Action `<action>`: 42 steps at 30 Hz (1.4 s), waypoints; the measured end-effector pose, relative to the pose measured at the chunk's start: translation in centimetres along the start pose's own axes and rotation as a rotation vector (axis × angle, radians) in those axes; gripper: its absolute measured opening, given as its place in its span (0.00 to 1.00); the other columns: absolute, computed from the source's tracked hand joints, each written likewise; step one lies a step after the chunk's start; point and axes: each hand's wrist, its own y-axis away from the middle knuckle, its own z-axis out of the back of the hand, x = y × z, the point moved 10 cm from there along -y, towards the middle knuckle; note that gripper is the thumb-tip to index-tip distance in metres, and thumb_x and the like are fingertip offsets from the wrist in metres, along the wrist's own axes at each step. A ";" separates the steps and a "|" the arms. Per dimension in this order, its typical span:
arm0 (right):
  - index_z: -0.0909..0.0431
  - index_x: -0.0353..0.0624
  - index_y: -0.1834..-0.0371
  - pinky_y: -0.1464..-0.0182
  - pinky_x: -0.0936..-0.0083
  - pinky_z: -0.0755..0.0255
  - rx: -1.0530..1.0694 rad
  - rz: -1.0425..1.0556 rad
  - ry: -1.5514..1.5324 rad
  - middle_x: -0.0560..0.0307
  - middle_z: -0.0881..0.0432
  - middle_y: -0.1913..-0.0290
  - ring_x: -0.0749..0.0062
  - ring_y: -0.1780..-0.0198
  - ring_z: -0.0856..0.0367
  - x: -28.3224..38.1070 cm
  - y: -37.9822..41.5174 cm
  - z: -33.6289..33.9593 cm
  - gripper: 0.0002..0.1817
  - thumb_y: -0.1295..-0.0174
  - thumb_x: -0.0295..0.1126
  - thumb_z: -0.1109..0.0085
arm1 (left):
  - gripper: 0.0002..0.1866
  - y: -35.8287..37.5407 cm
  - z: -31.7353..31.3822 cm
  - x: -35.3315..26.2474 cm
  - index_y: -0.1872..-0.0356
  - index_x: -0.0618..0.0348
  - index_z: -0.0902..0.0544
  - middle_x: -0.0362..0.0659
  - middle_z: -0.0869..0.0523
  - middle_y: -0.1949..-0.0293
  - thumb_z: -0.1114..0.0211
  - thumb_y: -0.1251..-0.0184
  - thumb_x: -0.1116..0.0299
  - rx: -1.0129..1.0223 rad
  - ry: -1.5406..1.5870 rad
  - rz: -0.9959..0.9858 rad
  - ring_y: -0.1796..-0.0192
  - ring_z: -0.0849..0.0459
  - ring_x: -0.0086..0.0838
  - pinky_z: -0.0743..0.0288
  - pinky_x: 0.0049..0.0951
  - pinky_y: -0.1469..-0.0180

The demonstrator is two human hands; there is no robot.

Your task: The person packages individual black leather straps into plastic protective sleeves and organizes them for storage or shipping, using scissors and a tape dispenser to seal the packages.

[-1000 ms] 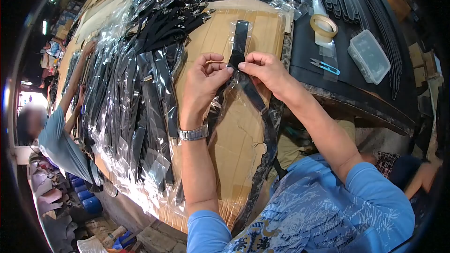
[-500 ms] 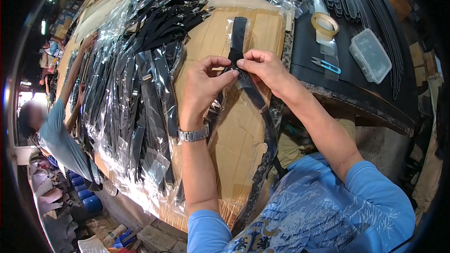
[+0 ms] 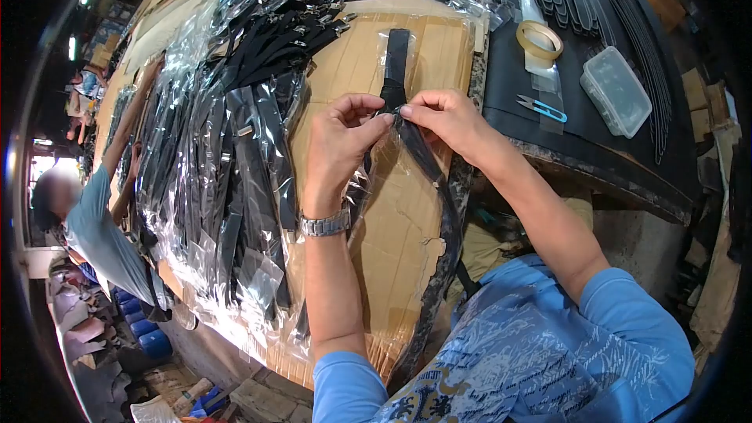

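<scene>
A pair of black suspenders point(image 3: 397, 55) lies across the cardboard, its upper strap inside a clear plastic sleeve. Below the point where the straps meet, one runs down to the right and another passes behind my left wrist. My left hand point(image 3: 345, 133) pinches the join from the left, thumb and forefinger closed at its edge. From the other side my right hand point(image 3: 442, 113) grips the same join between thumb and fingertips. Both thumbs nearly meet over it, hiding part of the straps. On my left wrist is a metal watch point(image 3: 325, 225).
Plastic-wrapped straps point(image 3: 227, 164) pile up on the left, with loose black clipped straps point(image 3: 274, 51) above. On the right-hand black surface lie a tape roll point(image 3: 540, 40), blue thread snips point(image 3: 544, 108) and a clear plastic box point(image 3: 616, 92). Another person point(image 3: 110, 219) works at far left.
My right thumb and fingers have shifted slightly down and to the right along the join. My left hand has barely moved.
</scene>
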 end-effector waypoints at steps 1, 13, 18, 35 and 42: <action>0.17 0.39 0.65 0.76 0.82 0.35 -0.023 0.014 0.007 0.67 0.22 0.77 0.83 0.78 0.27 0.3 0.0 0.2 0.12 0.33 0.37 0.37 | 0.12 0.0 0.0 0.0 0.57 0.70 0.18 0.38 0.14 0.67 0.28 0.40 0.78 0.001 -0.006 -0.001 0.67 0.18 0.16 0.25 0.15 0.65; 0.22 0.48 0.58 0.62 0.80 0.25 -0.039 0.001 -0.300 0.67 0.19 0.61 0.81 0.57 0.20 1.6 -2.7 1.8 0.20 0.34 0.54 0.38 | 0.12 -0.2 -0.7 0.4 0.58 0.68 0.18 0.38 0.14 0.67 0.28 0.42 0.78 0.028 -0.015 0.003 0.68 0.18 0.15 0.26 0.15 0.66; 0.20 0.48 0.57 0.62 0.82 0.27 0.003 -0.001 -0.309 0.69 0.17 0.62 0.85 0.62 0.20 1.3 -2.7 0.7 0.16 0.35 0.47 0.35 | 0.13 -0.1 -0.7 0.1 0.58 0.67 0.21 0.38 0.16 0.67 0.28 0.42 0.79 0.013 -0.035 -0.024 0.67 0.19 0.15 0.26 0.14 0.66; 0.21 0.46 0.54 0.62 0.84 0.28 -0.047 -0.033 -0.330 0.69 0.19 0.62 0.87 0.62 0.22 0.4 -0.5 0.8 0.12 0.34 0.40 0.35 | 0.30 0.0 -1.0 0.2 0.38 0.71 0.30 0.48 0.14 0.58 0.28 0.42 0.77 0.027 0.013 -0.001 0.60 0.14 0.24 0.20 0.19 0.58; 0.21 0.46 0.55 0.62 0.84 0.29 -0.004 -0.008 -0.283 0.70 0.19 0.63 0.87 0.63 0.23 0.5 -1.1 0.8 0.11 0.34 0.39 0.35 | 0.28 0.1 -1.0 -0.2 0.41 0.71 0.27 0.47 0.14 0.58 0.27 0.43 0.77 0.013 -0.059 -0.011 0.60 0.14 0.23 0.20 0.19 0.58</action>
